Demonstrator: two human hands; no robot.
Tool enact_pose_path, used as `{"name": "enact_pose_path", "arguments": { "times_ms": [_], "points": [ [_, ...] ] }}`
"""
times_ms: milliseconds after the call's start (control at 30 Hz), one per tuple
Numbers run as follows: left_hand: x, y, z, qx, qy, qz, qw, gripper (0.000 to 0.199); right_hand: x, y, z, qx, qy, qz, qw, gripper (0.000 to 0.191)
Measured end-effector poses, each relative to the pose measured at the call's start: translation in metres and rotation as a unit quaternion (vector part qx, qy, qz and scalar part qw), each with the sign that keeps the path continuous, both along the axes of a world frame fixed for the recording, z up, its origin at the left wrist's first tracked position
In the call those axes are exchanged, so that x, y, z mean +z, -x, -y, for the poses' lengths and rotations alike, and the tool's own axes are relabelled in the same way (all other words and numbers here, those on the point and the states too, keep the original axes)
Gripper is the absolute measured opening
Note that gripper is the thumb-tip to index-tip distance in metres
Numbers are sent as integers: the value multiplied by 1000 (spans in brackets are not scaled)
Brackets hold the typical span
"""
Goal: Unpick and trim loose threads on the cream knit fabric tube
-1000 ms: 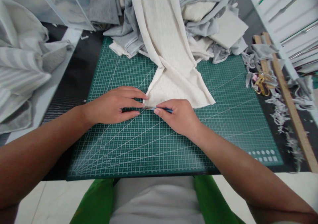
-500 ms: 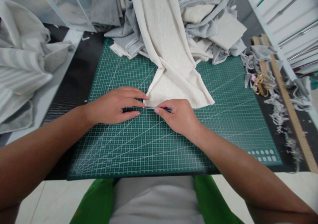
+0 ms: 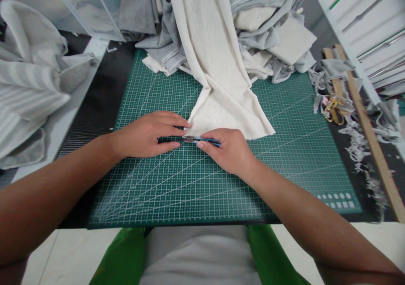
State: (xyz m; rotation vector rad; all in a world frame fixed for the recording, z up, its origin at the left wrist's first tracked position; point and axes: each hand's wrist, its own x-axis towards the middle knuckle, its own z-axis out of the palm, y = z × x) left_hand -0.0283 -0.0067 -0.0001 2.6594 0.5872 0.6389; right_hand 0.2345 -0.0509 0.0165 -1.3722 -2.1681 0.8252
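Clear box: At the top left is a see-through plastic box [image 3: 91,6]. Pale, blurry shapes show through its side, but I cannot tell what they are.
Writing: The green mat [image 3: 177,184] has white lines and little squares all over it. Tiny marks sit by its slanting lines, too small to read. White dots and white squares are printed near its bottom right corner.
Cream cloth: The long cream cloth [image 3: 221,112] comes down from the top, over the middle of the mat. It has a fold partway, then gets wide at the near end.
Left hand: The left hand [image 3: 152,134] is spread, not in a fist. Its fingertips touch the cloth's near left corner, and its thumb is apart from the pointer finger.
Right hand: The right hand [image 3: 226,150] grips a small tool [image 3: 211,141] with a blue handle between thumb and finger. The shiny metal end points at the left fingertips, right by the cloth's edge.
Cloth heap: Gray and cream cloths [image 3: 265,38] are piled behind, on both sides of the long one.
Right side: Wooden strips [image 3: 363,116], gold handles [image 3: 333,110] and white scraps [image 3: 356,148] lie on the dark table [image 3: 103,76].
Left side: A striped cloth [image 3: 28,91] lies bunched up.
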Motion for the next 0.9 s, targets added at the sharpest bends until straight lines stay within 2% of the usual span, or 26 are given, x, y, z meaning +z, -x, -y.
{"name": "enact_pose_path", "arguments": {
  "times_ms": [433,767,900],
  "points": [
    [-1,1,0,-1,6,3,1000,30,4,3,1,-3,17,16,1000,18],
    [3,-3,3,-5,-80,-10,997,31,8,1,1,-7,43,9,999,16],
    [3,0,4,8,-115,-28,993,33,8,-4,1,12,57,-17,998,14]
  ]
}}
